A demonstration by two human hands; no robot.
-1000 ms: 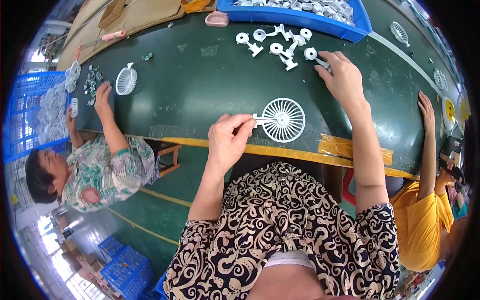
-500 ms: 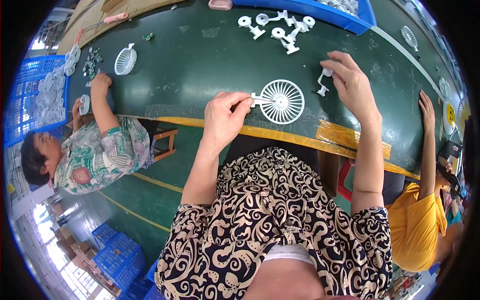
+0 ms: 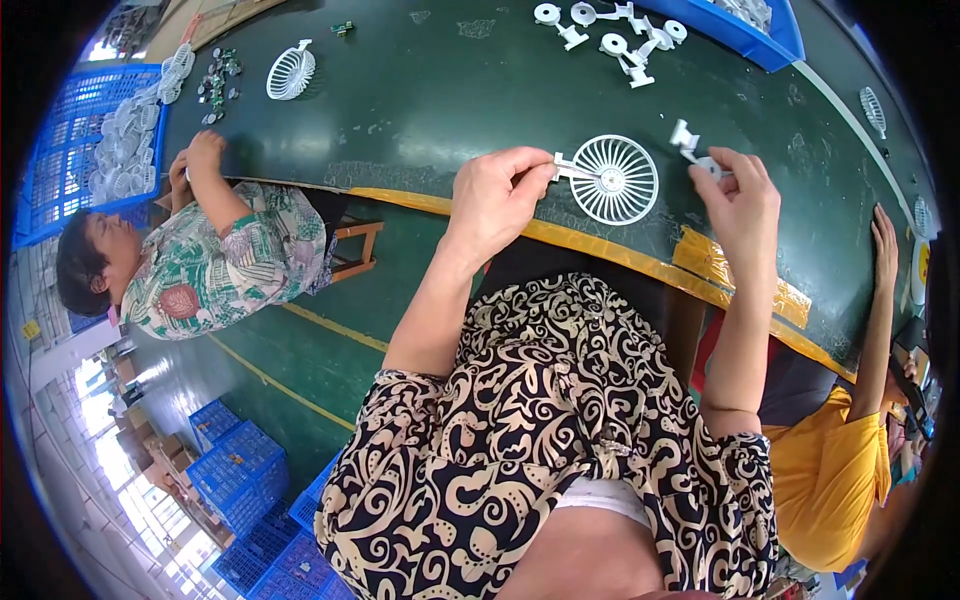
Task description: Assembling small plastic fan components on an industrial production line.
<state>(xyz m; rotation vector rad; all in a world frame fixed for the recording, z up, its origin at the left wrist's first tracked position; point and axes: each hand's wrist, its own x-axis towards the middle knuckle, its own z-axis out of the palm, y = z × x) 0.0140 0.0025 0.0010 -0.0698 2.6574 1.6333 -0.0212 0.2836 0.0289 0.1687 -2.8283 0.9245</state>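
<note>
My left hand (image 3: 500,195) pinches the short stem of a round white fan grille (image 3: 613,179) that lies on the dark green table (image 3: 430,110), near its yellow-striped front edge. My right hand (image 3: 742,200) holds a small white plastic piece (image 3: 692,145) just right of the grille. Several more small white plastic pieces (image 3: 610,30) lie farther back on the table.
A blue tray (image 3: 740,30) stands at the back right. A person in a green patterned shirt (image 3: 200,270) works to my left beside another white grille (image 3: 290,72) and a blue crate (image 3: 70,150). A person in yellow (image 3: 830,470) reaches in on my right. Blue crates (image 3: 240,480) stack on the floor.
My right hand has come back from the far cluster of white pieces to beside the grille, carrying one small piece. My left hand has kept its hold on the grille's stem.
</note>
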